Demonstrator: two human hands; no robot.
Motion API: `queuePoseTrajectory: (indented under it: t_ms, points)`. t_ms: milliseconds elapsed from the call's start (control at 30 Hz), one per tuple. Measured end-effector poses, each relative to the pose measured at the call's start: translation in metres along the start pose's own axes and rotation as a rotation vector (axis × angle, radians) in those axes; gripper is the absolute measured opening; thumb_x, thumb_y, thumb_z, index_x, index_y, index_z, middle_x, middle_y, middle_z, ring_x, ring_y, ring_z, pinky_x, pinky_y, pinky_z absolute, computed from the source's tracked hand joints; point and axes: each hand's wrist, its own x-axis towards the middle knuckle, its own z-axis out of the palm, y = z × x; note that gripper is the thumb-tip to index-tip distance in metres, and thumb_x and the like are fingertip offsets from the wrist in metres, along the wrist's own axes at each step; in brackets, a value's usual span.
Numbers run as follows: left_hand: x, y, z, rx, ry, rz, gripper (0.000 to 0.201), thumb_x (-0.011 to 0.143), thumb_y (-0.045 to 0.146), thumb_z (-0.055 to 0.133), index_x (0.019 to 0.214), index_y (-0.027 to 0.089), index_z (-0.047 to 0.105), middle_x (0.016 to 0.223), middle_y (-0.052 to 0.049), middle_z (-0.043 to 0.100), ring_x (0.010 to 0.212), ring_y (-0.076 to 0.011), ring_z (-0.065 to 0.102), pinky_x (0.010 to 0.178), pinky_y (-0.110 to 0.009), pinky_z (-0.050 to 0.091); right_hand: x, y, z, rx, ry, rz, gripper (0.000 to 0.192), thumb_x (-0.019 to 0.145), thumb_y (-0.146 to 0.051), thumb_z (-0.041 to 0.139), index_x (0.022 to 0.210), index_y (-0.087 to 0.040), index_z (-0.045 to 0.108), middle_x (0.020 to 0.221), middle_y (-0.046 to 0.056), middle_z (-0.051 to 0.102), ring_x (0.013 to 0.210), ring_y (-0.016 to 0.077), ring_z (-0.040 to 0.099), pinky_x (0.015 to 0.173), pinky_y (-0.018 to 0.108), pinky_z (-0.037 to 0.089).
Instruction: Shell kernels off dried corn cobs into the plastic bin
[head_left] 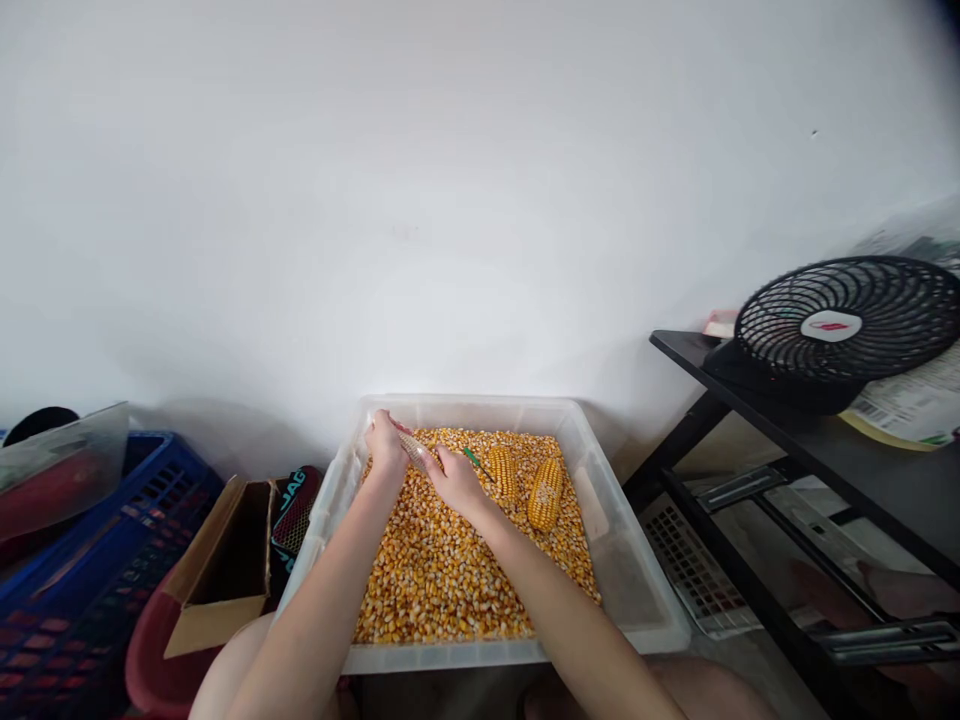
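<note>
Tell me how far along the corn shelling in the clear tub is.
Mostly done, it seems: loose yellow kernels cover the clear plastic tub. In hand: the left hand and right hand hold a pale, nearly stripped cob, beside a green-handled tool. Left: two yellow unshelled corn cobs lying on the kernels.

A black fan [844, 325] sits at the right of the frame on a black table [847, 440], with a printed bag [911, 405] just behind it at the right edge. At the lower left stands a blue crate [90, 560], and an open cardboard box [221, 570] lies beside it. A white wall [450, 180] fills the upper frame.
</note>
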Motion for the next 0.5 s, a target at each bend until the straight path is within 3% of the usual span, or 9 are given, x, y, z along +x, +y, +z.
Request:
queuePoseTrajectory:
  t_ms: [133, 300, 500]
  points:
    - [-0.0031, 0.0014, 0.0024, 0.005, -0.013, 0.011, 0.017, 0.067, 0.025, 0.048, 0.054, 0.02, 0.041, 0.04, 0.007, 0.041, 0.034, -0.0101, 0.042, 0.039, -0.022, 0.034, 0.0016, -0.0027, 0.0042, -0.008, 0.051, 0.041, 0.041, 0.093, -0.042, 0.032, 0.075, -0.017, 0.058, 0.066, 0.005, 0.063, 0.062, 0.015, 0.058, 0.058, 0.023, 0.034]
    - [-0.0079, 0.0008, 0.0048, -0.068, -0.081, 0.075, 0.018, 0.066, 0.023, 0.047, 0.05, 0.02, 0.039, 0.039, 0.007, 0.038, 0.033, -0.009, 0.038, 0.038, -0.022, 0.035, 0.0064, -0.0042, 0.0072, 0.123, 0.111, 0.235, 0.058, 0.094, -0.046, 0.017, 0.053, -0.02, 0.049, 0.047, 0.002, 0.054, 0.049, 0.0136, 0.055, 0.051, 0.023, 0.033]
    - [-0.0066, 0.0034, 0.0044, -0.077, -0.098, 0.084, 0.018, 0.065, 0.023, 0.048, 0.05, 0.02, 0.04, 0.039, 0.006, 0.038, 0.033, -0.0085, 0.037, 0.038, -0.021, 0.035, 0.01, -0.0079, 0.0061, 0.234, 0.087, 0.318, 0.06, 0.092, -0.052, 0.017, 0.051, -0.021, 0.047, 0.04, 0.001, 0.05, 0.04, 0.0131, 0.053, 0.044, 0.021, 0.036]
